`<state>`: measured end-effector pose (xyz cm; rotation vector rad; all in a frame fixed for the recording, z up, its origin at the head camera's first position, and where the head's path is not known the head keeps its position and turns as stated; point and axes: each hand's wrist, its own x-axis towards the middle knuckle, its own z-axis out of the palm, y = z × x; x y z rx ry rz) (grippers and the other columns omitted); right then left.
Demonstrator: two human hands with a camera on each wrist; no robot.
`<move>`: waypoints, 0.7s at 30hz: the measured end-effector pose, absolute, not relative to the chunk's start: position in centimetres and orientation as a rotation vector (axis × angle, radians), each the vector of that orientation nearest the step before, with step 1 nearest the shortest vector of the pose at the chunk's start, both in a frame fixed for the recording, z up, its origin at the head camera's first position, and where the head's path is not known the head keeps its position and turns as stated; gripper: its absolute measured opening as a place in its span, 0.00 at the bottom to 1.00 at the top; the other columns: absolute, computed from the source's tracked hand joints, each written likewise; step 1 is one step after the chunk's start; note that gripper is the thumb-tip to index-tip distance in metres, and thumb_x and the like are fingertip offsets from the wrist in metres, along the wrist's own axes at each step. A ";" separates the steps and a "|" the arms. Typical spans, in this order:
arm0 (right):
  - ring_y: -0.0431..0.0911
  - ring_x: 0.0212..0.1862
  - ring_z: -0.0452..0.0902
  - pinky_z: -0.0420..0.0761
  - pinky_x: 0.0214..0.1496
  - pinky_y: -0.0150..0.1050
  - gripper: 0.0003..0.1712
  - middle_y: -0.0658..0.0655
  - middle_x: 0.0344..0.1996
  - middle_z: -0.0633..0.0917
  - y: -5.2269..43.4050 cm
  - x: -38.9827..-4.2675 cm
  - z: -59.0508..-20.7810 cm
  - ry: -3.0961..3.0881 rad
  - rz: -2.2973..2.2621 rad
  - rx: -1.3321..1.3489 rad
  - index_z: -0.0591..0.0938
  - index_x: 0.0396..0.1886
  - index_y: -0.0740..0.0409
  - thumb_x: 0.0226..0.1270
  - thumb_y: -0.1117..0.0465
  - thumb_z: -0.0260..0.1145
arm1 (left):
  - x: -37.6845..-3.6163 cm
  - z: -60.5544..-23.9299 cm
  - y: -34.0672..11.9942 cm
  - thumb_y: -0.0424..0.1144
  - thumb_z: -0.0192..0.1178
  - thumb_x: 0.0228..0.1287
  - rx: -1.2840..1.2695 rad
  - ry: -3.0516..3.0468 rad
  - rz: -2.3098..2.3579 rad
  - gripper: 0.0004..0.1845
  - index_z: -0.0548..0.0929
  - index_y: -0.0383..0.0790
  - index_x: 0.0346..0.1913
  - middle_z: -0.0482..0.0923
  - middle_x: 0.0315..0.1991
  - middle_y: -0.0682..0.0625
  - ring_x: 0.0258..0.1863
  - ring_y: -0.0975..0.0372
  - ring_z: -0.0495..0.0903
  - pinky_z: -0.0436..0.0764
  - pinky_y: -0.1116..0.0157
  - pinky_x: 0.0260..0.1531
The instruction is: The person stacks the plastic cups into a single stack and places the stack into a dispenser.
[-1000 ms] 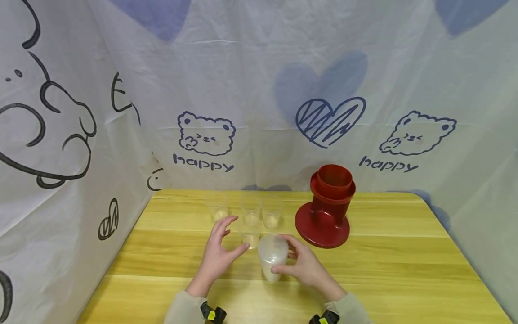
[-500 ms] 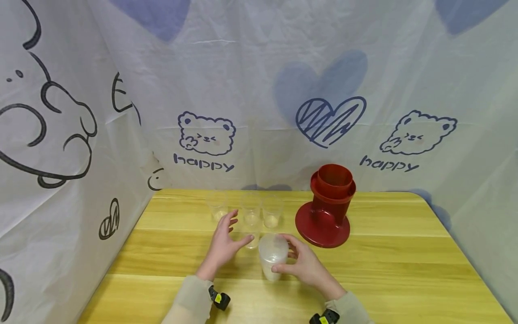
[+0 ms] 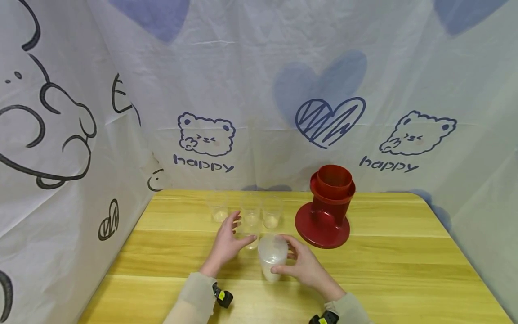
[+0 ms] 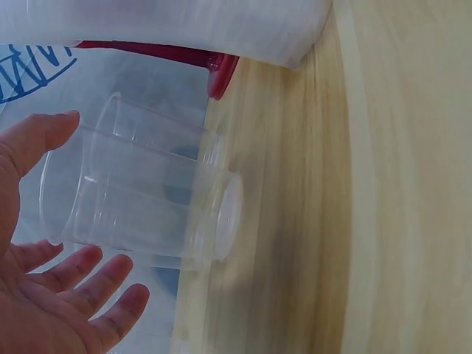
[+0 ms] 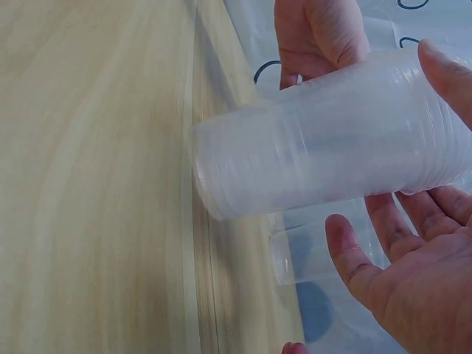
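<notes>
Stack of frosted cups (image 3: 272, 257) stood on wooden table (image 3: 388, 265), near front centre — right hand (image 3: 304, 265) curled round it, thumb and fingers gripping. At 11 o'clock from stack, single clear cup (image 3: 252, 238); left hand (image 3: 228, 240) beside it, fingers spread, holding nothing. Over last second left hand had slid toward that cup; stack had stayed put — reach looked under way. Three more clear cups (image 3: 249, 211) at 12 o'clock, red stand (image 3: 326, 208) at 2. Printed bear cloth (image 3: 259, 90) walled in table.
</notes>
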<state>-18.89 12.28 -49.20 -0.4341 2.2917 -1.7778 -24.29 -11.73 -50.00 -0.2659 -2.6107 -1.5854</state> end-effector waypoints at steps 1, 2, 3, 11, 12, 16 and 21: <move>0.57 0.58 0.74 0.77 0.59 0.53 0.46 0.62 0.63 0.73 12.3 -18.9 -49.2 2.289 -1.780 -0.433 0.70 0.68 0.59 0.51 0.54 0.80 | -24.3 -50.1 -11.7 0.42 0.77 0.50 -0.264 -2.610 -1.586 0.49 0.61 0.33 0.72 0.67 0.66 0.36 0.61 0.44 0.70 0.71 0.47 0.62; 0.57 0.58 0.75 0.77 0.59 0.53 0.46 0.62 0.63 0.73 12.3 -18.9 -49.2 2.289 -1.780 -0.433 0.70 0.68 0.59 0.51 0.54 0.80 | -24.3 -50.1 -11.6 0.42 0.77 0.51 -0.264 -2.607 -1.590 0.49 0.61 0.33 0.72 0.68 0.65 0.36 0.61 0.44 0.70 0.72 0.47 0.61; 0.57 0.58 0.75 0.78 0.59 0.53 0.46 0.62 0.63 0.73 12.3 -18.9 -49.2 2.289 -1.780 -0.433 0.70 0.67 0.59 0.51 0.54 0.80 | -24.4 -50.1 -11.6 0.42 0.77 0.51 -0.264 -2.606 -1.592 0.49 0.61 0.32 0.71 0.68 0.64 0.35 0.61 0.43 0.71 0.72 0.47 0.61; 0.56 0.58 0.75 0.78 0.59 0.52 0.45 0.61 0.62 0.74 12.2 -18.9 -49.3 2.297 -1.773 -0.442 0.70 0.67 0.59 0.51 0.55 0.80 | -24.4 -50.3 -11.4 0.42 0.76 0.52 -0.257 -2.589 -1.613 0.45 0.64 0.28 0.68 0.71 0.61 0.34 0.58 0.42 0.73 0.73 0.46 0.59; 0.56 0.58 0.75 0.78 0.59 0.52 0.45 0.61 0.62 0.74 12.2 -18.9 -49.3 2.297 -1.774 -0.442 0.70 0.67 0.59 0.51 0.55 0.80 | -24.4 -50.3 -11.4 0.42 0.76 0.52 -0.255 -2.591 -1.611 0.45 0.64 0.28 0.68 0.71 0.61 0.34 0.58 0.42 0.73 0.73 0.46 0.59; 0.55 0.58 0.75 0.78 0.59 0.52 0.45 0.61 0.62 0.74 12.2 -18.8 -49.2 2.298 -1.774 -0.432 0.70 0.67 0.59 0.51 0.55 0.80 | -24.4 -50.3 -11.3 0.41 0.76 0.52 -0.253 -2.582 -1.615 0.44 0.64 0.28 0.67 0.72 0.60 0.34 0.57 0.43 0.74 0.74 0.47 0.59; 0.55 0.58 0.74 0.78 0.59 0.52 0.45 0.61 0.62 0.73 12.2 -18.8 -49.2 2.295 -1.773 -0.416 0.70 0.68 0.58 0.51 0.55 0.80 | -24.4 -50.3 -11.3 0.41 0.75 0.52 -0.261 -2.566 -1.619 0.43 0.65 0.27 0.67 0.73 0.59 0.35 0.56 0.44 0.75 0.75 0.48 0.58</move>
